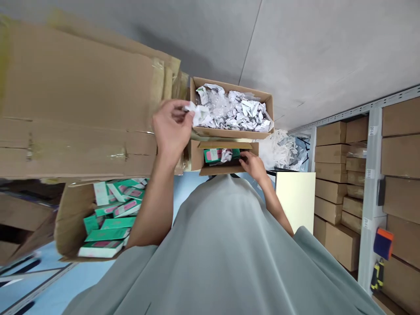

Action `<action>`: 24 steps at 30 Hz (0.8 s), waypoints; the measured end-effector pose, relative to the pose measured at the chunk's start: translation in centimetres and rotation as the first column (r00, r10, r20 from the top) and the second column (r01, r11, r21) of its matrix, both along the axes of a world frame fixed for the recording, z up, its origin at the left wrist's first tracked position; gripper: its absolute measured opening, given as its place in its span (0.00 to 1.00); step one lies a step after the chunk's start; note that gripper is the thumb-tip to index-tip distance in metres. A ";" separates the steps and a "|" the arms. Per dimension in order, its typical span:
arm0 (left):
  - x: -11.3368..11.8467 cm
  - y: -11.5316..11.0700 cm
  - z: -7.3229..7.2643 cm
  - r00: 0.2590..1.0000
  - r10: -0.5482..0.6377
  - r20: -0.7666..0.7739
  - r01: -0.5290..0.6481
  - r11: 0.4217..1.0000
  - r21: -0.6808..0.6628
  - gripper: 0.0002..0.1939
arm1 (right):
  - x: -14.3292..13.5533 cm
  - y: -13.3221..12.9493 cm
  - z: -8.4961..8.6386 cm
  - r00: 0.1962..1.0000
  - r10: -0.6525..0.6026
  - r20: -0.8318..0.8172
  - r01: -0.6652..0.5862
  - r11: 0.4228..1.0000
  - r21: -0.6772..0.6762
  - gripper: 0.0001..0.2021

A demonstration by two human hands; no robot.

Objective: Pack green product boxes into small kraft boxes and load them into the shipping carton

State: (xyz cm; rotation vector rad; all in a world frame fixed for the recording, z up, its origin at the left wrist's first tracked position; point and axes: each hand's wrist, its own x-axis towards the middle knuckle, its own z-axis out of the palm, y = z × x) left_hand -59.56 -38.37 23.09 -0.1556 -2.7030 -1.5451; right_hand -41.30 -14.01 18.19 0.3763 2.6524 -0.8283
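Between the thumb and fingers of my left hand is a piece of crumpled paper, at the left end of an open cardboard box full of wadded paper and clear plastic. Nearer my body stands a smaller open carton with its flaps spread. Inside it lie a green and pink product box and a crumpled wad. My right hand reaches over the carton's right end, fingers bent at the green packaging inside. Whether those fingertips grip anything is hard to see.
Flattened cardboard sheets stand at the left. Below them a large carton holds several green and pink boxes. White packing material is heaped to the right, beside a pale panel. Shelving with stacked cartons lines the right side.
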 end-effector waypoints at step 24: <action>13.2 -2.7 -8.4 0.960 -0.254 0.120 0.278 0.919 -0.278 0.20 | 3.9 1.3 -0.8 0.955 -0.267 -0.130 0.280 0.955 0.093 0.12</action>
